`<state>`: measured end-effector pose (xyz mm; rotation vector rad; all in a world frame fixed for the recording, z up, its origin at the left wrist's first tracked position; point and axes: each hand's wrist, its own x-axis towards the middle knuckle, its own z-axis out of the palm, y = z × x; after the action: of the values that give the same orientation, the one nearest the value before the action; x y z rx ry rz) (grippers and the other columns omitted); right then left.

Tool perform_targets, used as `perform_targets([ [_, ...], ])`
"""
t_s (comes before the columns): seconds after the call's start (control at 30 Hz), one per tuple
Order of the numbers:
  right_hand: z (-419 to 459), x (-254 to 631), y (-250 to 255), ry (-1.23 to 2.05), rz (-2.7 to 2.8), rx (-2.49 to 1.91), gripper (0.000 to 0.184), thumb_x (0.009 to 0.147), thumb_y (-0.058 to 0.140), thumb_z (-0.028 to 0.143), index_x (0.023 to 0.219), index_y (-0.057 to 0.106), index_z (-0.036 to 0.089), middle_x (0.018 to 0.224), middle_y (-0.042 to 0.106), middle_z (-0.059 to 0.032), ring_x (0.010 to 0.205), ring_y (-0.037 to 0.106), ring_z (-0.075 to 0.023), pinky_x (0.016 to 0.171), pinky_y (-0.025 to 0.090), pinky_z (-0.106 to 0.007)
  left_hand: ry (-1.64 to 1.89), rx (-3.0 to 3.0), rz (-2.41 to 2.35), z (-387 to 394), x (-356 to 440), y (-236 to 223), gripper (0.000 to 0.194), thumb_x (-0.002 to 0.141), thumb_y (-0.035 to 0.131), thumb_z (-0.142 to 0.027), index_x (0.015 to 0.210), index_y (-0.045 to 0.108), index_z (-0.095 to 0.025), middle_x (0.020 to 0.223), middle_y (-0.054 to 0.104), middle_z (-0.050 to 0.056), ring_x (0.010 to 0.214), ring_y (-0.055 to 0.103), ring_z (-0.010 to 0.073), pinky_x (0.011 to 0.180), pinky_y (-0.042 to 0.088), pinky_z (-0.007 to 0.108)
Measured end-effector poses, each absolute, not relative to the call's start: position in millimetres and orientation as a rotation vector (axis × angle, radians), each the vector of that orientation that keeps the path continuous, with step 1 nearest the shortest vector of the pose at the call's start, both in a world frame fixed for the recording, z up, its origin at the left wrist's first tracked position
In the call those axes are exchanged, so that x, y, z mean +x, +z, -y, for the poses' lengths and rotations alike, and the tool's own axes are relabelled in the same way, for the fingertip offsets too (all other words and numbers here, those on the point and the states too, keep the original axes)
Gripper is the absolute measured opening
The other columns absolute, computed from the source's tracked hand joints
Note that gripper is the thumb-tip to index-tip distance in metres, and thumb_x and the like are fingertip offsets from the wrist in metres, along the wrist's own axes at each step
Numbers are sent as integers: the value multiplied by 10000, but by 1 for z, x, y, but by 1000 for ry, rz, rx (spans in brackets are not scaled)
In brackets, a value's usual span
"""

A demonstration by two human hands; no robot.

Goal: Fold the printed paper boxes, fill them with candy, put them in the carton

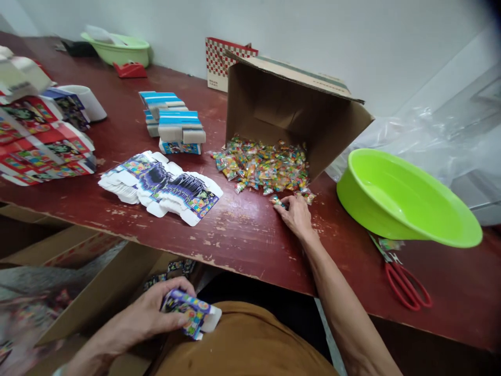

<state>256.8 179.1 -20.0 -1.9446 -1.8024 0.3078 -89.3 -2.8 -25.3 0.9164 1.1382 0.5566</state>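
Low in front of my body, my left hand (pixel 166 308) is closed around a small purple printed candy box (pixel 191 310) with its white end flap standing open. My right hand (pixel 294 215) rests on the red table with its fingers bent around a wrapped candy (pixel 276 200). Just beyond my fingertips lies a heap of wrapped candies (pixel 270 164), spilling from a cardboard carton (pixel 282 99) tipped on its side. Left of the heap, flat purple box blanks (pixel 168 185) are fanned out on the table.
A green basin (pixel 407 198) sits at the right, with red-handled scissors (pixel 405 284) partly beneath it. Blue-topped carton stacks (pixel 180 125) stand behind the blanks. Red printed boxes (pixel 43 141) are piled at the left. Below the table edge is an open cardboard box (pixel 102 287).
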Motion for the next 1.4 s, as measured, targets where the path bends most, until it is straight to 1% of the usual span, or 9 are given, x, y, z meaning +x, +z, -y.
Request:
perform_targets([
  [0.13,-154,240,-12,588,1767,-1736,246,835,648,422,884,664,182,813,645,-42,802,593,-214,767,456,-338,309,1110,-1196,-5,-110,-20,232,618,850,-305,830,784,-237,738,718,8,636,595,179,522,427,205],
  [0.3,-100,191,16,1358,1674,-1174,162,909,554,329,947,643,199,818,663,-6,690,580,-141,653,467,-263,641,923,-1148,-16,-77,-3,366,755,763,-369,1072,662,-217,925,726,66,805,647,207,662,498,254],
  [0.43,-76,162,30,1027,1959,-962,163,901,525,165,1018,632,205,957,665,-46,869,606,-165,820,473,-303,752,939,-1037,-21,-45,5,302,841,639,-302,1116,543,-224,816,660,3,651,578,134,632,482,245],
  [0.57,-74,157,33,818,2057,-917,211,894,510,117,1062,605,202,963,664,-68,845,612,-173,771,481,-294,777,1042,-1077,-22,-27,12,263,796,557,-210,1051,496,-231,743,609,-36,563,528,113,550,449,228],
  [0.77,-80,164,49,1012,2273,-826,88,906,597,151,931,662,206,849,713,-26,717,639,-139,672,463,-237,783,1144,-1075,-26,-18,18,342,736,513,-176,1068,446,-226,737,585,-48,549,530,116,536,453,248],
  [0.93,-82,165,56,703,2502,-900,114,861,608,93,914,675,168,887,716,-82,799,647,-199,727,477,-298,744,1228,-1145,-29,-18,14,424,723,521,-168,1127,404,-221,749,573,-54,548,529,115,533,454,253],
  [1.13,-85,165,54,1233,2227,-764,247,884,552,78,1079,633,206,942,728,-36,829,671,-152,759,497,-273,832,1099,-1080,-28,-11,15,479,703,564,-161,1153,413,-225,740,582,-59,530,530,110,503,450,234],
  [1.3,-92,165,31,1486,1539,-989,281,743,749,179,995,627,190,899,675,-8,767,618,-119,722,500,-251,992,800,-939,-26,-6,18,408,897,497,-484,1194,411,-218,704,675,6,497,607,151,479,463,243],
  [1.4,-88,159,19,1708,1375,-1011,427,654,834,249,1020,619,197,954,663,-15,714,590,-108,635,502,-236,1020,722,-919,-25,-1,19,432,926,450,-535,1211,440,-210,668,679,13,471,611,157,452,469,240],
])
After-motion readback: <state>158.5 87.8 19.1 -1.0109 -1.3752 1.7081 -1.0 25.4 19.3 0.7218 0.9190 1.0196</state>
